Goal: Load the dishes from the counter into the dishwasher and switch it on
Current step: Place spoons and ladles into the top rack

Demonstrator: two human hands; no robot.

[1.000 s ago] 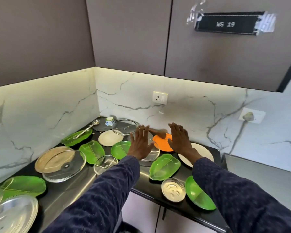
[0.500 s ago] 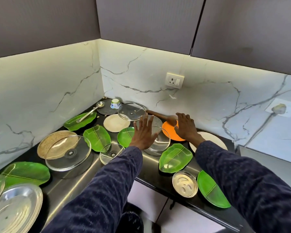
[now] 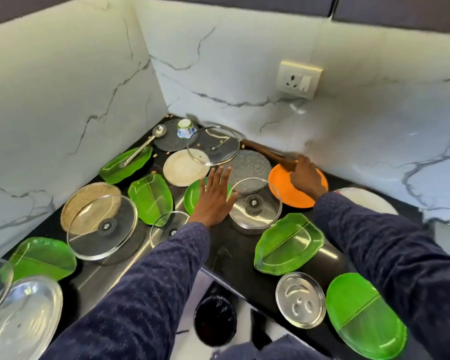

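I'm picking the first dish off the black counter (image 3: 226, 258): my right hand (image 3: 305, 175) grips the brown wooden handle (image 3: 268, 153) above the round orange plate (image 3: 278, 181); my left hand (image 3: 213, 197), fingers released, hovers flat. Next: lift clear of the lids.

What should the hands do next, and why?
Probably lift the pan by its wooden handle. The right hand is curled round that handle above the orange plate, while the left hand is flat and open beside the glass lid, holding nothing.
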